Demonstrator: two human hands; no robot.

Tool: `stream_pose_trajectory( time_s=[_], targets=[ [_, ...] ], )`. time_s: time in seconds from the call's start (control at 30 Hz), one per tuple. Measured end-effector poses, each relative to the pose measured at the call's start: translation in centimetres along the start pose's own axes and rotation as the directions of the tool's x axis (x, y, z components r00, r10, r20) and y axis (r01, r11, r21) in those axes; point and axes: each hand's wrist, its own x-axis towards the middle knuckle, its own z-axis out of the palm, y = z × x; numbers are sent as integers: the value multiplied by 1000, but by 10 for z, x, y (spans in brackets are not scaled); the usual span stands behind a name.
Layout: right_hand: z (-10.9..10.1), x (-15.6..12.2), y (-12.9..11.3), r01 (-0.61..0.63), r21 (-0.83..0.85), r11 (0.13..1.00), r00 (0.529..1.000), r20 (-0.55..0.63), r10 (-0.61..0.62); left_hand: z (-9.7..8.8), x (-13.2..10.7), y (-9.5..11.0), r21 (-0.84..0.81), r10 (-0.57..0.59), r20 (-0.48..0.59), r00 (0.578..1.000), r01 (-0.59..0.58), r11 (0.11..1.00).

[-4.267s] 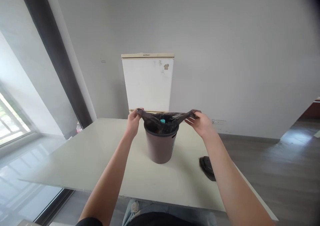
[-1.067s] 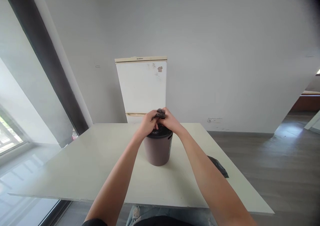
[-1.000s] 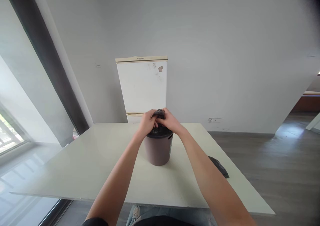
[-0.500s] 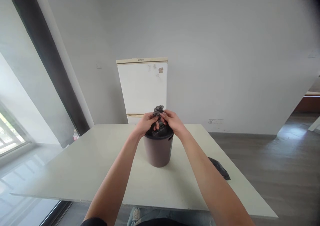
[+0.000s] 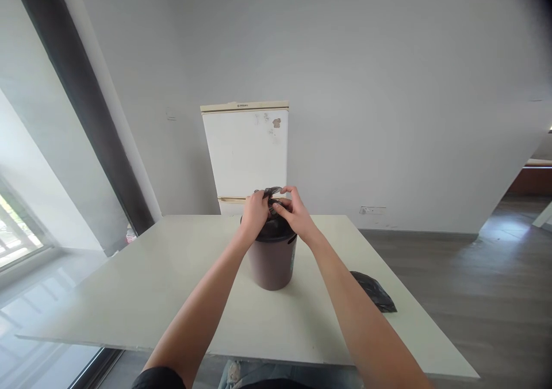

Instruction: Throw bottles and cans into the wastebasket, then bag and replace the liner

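A small brown bin stands on the white table, lined with a black bin bag. The bag's top is gathered into a bunch above the rim. My left hand is closed on the left side of that bunch. My right hand pinches the bunch from the right, its fingers curled over the black plastic. Both hands meet right above the bin's mouth.
A folded black bag lies on the table to the right of the bin, beside my right forearm. A white fridge stands against the wall behind the table. A window is at the left, wooden floor at the right.
Earlier my hands held the bag's two handles stretched wide apart over the bin. They have come together and now work the gathered top between them, slightly lower than half a second ago.
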Motion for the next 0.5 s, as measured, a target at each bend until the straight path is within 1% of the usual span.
stream_pose_trajectory(
  time_s=[0.07,0.13,0.2,0.27,0.37,0.5],
  targets=[
    [1,0,-1,15,-174,985,1000,20,-12,-1,3,-1,14,-26,-3,1000,26,1000],
    [5,-1,-1,5,-398,917,999,-27,-17,-2,6,-4,1,-49,-9,999,49,999],
    [12,-2,0,-7,-542,840,995,-90,-50,-3,8,-6,-28,-89,4,996,90,996],
    [17,-5,1,6,-613,790,989,-111,-93,-5,9,-8,-72,-140,43,989,143,987],
    [22,-11,2,19,-671,741,985,-115,-129,-8,7,-9,-151,-203,128,971,222,963],
    [25,-15,-1,55,-739,671,976,-102,-192,-18,6,-2,-251,-245,261,934,311,917]
  ],
)
